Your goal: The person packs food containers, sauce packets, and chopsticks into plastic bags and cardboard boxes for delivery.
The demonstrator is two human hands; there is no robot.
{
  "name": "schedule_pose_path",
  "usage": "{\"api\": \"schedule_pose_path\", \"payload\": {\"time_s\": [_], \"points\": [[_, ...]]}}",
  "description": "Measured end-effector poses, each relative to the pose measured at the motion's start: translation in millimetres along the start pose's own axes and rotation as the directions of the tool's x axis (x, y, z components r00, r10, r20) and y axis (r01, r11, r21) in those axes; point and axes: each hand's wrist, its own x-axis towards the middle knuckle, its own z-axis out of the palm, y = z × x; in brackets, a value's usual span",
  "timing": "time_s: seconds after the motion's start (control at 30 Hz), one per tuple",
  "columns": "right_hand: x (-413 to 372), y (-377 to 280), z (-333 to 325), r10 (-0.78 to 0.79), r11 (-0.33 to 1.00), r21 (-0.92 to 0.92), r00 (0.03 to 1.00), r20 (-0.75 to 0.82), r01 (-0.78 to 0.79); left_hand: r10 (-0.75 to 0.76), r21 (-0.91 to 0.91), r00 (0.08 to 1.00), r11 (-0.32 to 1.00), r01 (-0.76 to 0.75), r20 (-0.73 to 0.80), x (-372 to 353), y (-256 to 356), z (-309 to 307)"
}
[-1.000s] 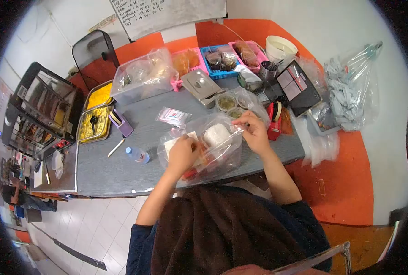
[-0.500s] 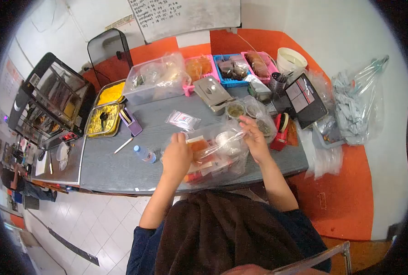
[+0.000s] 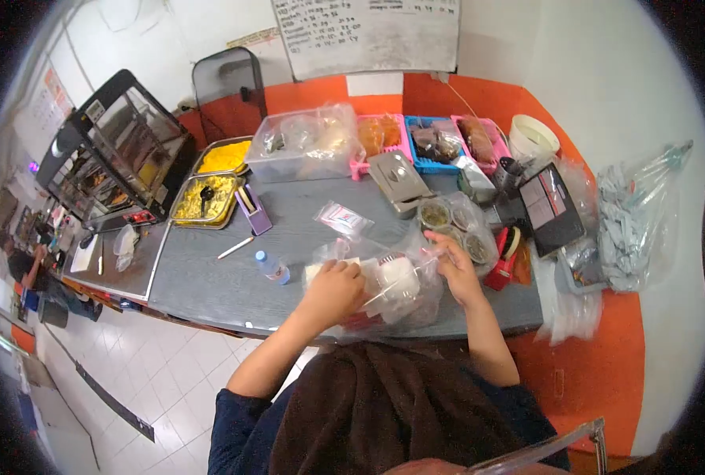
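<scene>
A clear plastic bag (image 3: 421, 305) lies at the table's front edge, with a white round tub (image 3: 398, 277) and some red and pale packets inside. My left hand (image 3: 335, 291) is closed over the bag's left part, knuckles up; its fingertips are partly hidden. At the other side, my right hand (image 3: 457, 269) pinches the bag's edge between thumb and fingers. Just beyond the bag is a small clear packet with red print (image 3: 343, 219). A small water bottle with a blue cap (image 3: 272, 268) stands left of my left hand.
Lidded clear cups (image 3: 434, 214) in plastic and a red tape dispenser (image 3: 505, 259) sit right of my right hand. Farther back are a steel lidded container (image 3: 398, 180), a clear bin (image 3: 297, 162), colored baskets (image 3: 432, 162) and a tablet (image 3: 554, 207). Yellow food trays (image 3: 202, 202) are left.
My left hand has moved from the bag's left edge inward over it, covering more of its contents. The right hand stays at the bag's right edge. The whole view has shifted.
</scene>
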Motion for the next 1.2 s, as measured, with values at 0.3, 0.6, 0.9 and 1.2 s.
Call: {"api": "schedule_pose_path", "payload": {"time_s": [0.3,0.6,0.9,1.2], "points": [[17,-2,-7,-0.229,0.951,-0.237,0.968,-0.099,0.200,0.164,-0.088,0.864,0.969,-0.232,-0.477,32,1,42],[20,-18,-4,0.040,0.882,0.450,0.974,0.222,-0.139,-0.412,-0.435,0.679,0.888,0.149,-0.608,-29,-15,28],[57,-60,-4,-0.355,0.790,-0.457,0.913,0.202,0.409,-0.461,-0.455,0.614,0.872,0.181,-0.640,-29,-25,31],[88,-54,-4,-0.020,0.941,-0.333,0.993,0.118,0.059,-0.534,-0.934,0.815,-0.116,-0.336,-0.227,-58,-56,5]]}}
